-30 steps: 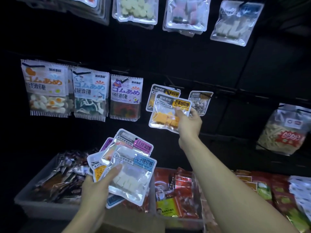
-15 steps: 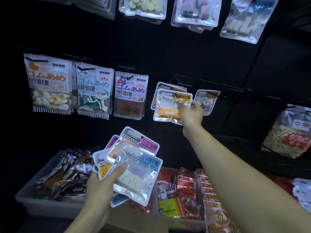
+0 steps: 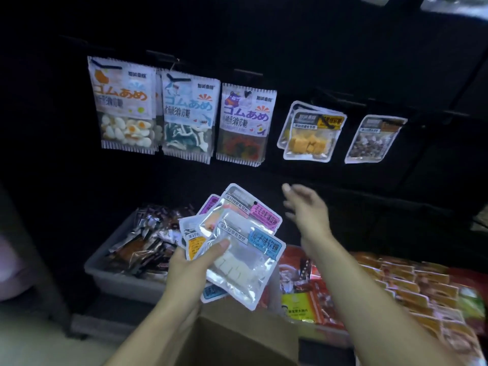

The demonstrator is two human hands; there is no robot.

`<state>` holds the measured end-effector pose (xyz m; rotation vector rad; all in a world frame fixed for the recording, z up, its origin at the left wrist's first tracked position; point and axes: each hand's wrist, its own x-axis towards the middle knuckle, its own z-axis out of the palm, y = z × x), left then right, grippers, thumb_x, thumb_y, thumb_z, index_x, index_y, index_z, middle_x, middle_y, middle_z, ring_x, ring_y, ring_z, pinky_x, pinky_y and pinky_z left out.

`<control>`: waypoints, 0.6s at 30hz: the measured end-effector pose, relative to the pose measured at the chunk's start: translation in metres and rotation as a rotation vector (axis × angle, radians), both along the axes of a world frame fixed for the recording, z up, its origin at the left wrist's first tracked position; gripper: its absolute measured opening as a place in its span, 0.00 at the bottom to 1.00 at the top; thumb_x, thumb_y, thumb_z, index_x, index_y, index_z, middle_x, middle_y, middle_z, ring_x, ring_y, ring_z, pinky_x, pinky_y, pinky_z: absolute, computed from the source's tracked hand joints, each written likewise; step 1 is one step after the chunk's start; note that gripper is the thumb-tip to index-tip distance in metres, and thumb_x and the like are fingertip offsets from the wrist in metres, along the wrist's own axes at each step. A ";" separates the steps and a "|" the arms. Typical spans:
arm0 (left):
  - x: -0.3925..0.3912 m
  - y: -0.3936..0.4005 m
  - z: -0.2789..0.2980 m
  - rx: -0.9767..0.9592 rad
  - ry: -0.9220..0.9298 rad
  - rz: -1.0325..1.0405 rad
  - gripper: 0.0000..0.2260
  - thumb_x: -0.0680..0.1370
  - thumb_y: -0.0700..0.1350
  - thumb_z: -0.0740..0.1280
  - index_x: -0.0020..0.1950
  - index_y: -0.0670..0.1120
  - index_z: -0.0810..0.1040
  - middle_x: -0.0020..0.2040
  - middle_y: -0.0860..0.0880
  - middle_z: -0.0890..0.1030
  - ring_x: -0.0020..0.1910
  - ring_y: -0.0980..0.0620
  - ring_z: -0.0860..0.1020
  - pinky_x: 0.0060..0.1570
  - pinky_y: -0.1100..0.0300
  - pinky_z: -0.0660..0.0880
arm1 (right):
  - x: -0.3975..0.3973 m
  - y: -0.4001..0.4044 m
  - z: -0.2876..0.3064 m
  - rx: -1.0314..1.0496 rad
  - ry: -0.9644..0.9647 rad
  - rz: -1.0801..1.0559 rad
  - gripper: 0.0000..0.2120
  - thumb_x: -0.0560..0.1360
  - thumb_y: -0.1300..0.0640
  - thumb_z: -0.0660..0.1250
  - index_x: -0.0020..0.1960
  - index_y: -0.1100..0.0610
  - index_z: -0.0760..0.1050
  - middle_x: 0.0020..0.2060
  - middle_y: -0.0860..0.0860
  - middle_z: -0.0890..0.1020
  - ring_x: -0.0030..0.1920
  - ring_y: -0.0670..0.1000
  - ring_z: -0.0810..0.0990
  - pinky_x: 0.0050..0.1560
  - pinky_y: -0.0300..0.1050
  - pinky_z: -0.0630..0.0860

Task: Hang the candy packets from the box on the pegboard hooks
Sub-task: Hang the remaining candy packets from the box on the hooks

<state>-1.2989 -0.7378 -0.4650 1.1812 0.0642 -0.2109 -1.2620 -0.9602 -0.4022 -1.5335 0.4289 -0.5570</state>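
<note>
Currently we judge the step as between hangs: our right hand (image 3: pixel 306 210) hovers bare and blurred just beside the fanned stack of glossy clear-and-silver candy packets (image 3: pixel 237 244), fingers loosely spread and holding nothing, while our left hand (image 3: pixel 194 268) grips that stack, thumb clamped on the front packet with the blue label and white cubes. Those packets sit low in the middle of the view, above the open brown cardboard box (image 3: pixel 237 339) at the bottom edge; we cannot see what is inside the box. On the black pegboard (image 3: pixel 264 35), the clear packet of orange cubes (image 3: pixel 311 136) hangs on a dark hook over a like packet, with a clear packet of dark mixed pieces (image 3: pixel 372 140) next to it on the right and three white printed gummy bags (image 3: pixel 184 112) on hooks to the left. Next move, we reckon, calls for the right hand to pinch one packet off the fan by its top edge, find the punched hole and line it up with a matching hook. Containers: a grey plastic bin (image 3: pixel 118 278) holds a loose heap of dark foil snack sachets; beside it red and orange snack packs (image 3: pixel 396 281) lie in rows.
</note>
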 end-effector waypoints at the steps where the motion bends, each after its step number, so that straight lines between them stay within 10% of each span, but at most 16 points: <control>1: 0.000 0.003 -0.004 0.010 0.006 -0.006 0.14 0.75 0.41 0.77 0.60 0.46 0.82 0.52 0.43 0.89 0.49 0.40 0.89 0.54 0.39 0.84 | -0.014 0.013 -0.017 -0.032 0.064 0.115 0.17 0.76 0.46 0.77 0.62 0.50 0.80 0.55 0.48 0.85 0.54 0.47 0.85 0.52 0.43 0.81; 10: 0.000 0.022 -0.024 0.109 0.038 -0.043 0.22 0.72 0.43 0.79 0.64 0.43 0.80 0.54 0.43 0.89 0.52 0.38 0.88 0.57 0.33 0.82 | -0.045 0.032 -0.060 -0.055 0.165 0.304 0.07 0.74 0.53 0.79 0.47 0.55 0.85 0.44 0.56 0.88 0.48 0.57 0.89 0.52 0.57 0.85; 18: 0.011 0.025 -0.033 0.049 0.093 0.127 0.16 0.76 0.41 0.78 0.63 0.45 0.82 0.53 0.45 0.90 0.51 0.41 0.89 0.55 0.40 0.84 | -0.034 0.023 -0.059 0.113 -0.077 0.075 0.08 0.79 0.57 0.73 0.58 0.56 0.82 0.49 0.53 0.89 0.55 0.58 0.88 0.64 0.64 0.80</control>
